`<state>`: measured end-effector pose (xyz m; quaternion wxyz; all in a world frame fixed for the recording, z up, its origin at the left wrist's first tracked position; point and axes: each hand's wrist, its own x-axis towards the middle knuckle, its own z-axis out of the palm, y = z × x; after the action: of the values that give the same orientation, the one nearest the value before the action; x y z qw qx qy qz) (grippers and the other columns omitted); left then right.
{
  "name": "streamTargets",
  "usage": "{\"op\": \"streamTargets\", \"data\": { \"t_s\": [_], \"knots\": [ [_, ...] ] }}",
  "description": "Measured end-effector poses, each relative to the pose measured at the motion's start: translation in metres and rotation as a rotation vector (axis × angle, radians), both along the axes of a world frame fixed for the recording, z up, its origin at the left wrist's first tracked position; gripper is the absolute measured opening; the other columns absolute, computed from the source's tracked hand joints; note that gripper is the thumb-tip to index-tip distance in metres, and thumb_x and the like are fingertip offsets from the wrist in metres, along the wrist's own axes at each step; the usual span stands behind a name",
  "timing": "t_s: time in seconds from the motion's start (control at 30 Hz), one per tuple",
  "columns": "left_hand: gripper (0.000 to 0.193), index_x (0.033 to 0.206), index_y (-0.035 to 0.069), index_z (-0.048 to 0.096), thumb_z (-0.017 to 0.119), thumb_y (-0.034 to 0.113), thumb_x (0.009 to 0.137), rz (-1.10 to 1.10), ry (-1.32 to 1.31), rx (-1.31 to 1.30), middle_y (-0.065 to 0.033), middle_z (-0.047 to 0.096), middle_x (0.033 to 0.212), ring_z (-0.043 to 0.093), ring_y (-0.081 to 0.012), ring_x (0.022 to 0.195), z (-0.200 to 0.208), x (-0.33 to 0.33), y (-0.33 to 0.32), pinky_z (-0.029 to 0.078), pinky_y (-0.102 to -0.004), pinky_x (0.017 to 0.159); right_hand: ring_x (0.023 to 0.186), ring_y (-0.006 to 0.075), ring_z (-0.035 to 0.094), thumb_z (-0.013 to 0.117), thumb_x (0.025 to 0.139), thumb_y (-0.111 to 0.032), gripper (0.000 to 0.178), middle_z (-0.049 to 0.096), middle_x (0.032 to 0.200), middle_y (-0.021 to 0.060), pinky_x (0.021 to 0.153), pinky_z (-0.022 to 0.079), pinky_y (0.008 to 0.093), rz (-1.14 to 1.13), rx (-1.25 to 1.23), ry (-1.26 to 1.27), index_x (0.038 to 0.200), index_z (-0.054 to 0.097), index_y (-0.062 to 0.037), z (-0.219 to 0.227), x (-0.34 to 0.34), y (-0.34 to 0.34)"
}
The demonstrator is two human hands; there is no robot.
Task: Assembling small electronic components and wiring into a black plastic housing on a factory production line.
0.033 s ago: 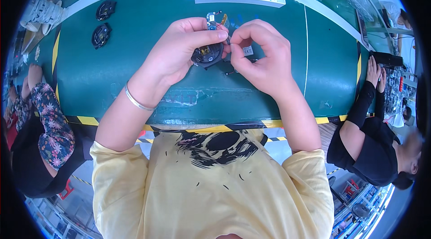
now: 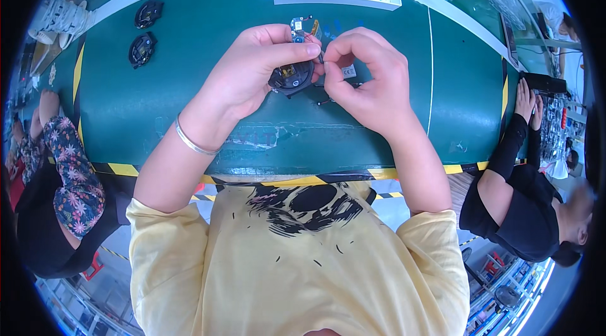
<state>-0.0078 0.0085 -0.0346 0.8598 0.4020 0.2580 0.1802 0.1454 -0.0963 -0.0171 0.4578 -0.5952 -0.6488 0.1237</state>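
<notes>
Holds a black housing (image 2: 293, 80) in the left hand (image 2: 252, 61), upper centre of the frame, with a circuit board (image 2: 298, 28) above the thumb. Pinches a dark part (image 2: 322, 56), too small to identify, narrowly in the right hand (image 2: 374, 74), just beside. Includes, on the green table (image 2: 208, 14), a second housing (image 2: 142, 50) at upper left and a box (image 2: 334, 1) at top centre.

No visible change, nothing discernibly shifted since
</notes>
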Motion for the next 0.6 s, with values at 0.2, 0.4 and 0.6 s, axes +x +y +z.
{"op": "streamTargets", "data": {
  "t_s": [0.2,0.4,0.6],
  "knots": [
    [0.013,0.094,0.000,0.065,0.067,0.009,0.085,-0.072,0.081,0.110,-0.0094,0.066,0.084,0.065,-0.0160,0.072,0.007,-0.001,0.000,0.054,-0.0266,0.069,0.063,0.0155,0.060,0.068,0.070,0.002,0.012,0.058,0.074,0.0056,0.058,0.050,0.0262,-0.066,-0.026,0.055,0.079,0.062,-0.0034,-0.011,0.015,0.005],
    [0.013,0.094,0.000,0.064,0.066,0.011,0.086,0.080,0.097,0.207,-0.0094,0.067,0.083,0.065,-0.0148,0.069,0.005,-0.005,0.010,0.053,-0.0249,0.067,0.076,0.0263,0.059,0.064,0.072,0.001,0.008,0.060,0.078,0.0088,0.071,0.050,0.0351,-0.051,0.017,-0.409,0.078,0.063,-0.0029,-0.011,0.024,0.006],
    [0.017,0.093,0.000,0.063,0.066,0.016,0.088,0.103,0.099,0.165,-0.0082,0.067,0.082,0.067,-0.0148,0.074,0.011,-0.002,0.003,0.055,-0.0247,0.066,0.076,0.0253,0.062,0.067,0.073,0.000,0.014,0.063,0.083,0.0096,0.068,0.051,0.0334,-0.126,0.080,-0.192,0.086,0.065,-0.0038,0.003,0.017,-0.003]
  ]
}}
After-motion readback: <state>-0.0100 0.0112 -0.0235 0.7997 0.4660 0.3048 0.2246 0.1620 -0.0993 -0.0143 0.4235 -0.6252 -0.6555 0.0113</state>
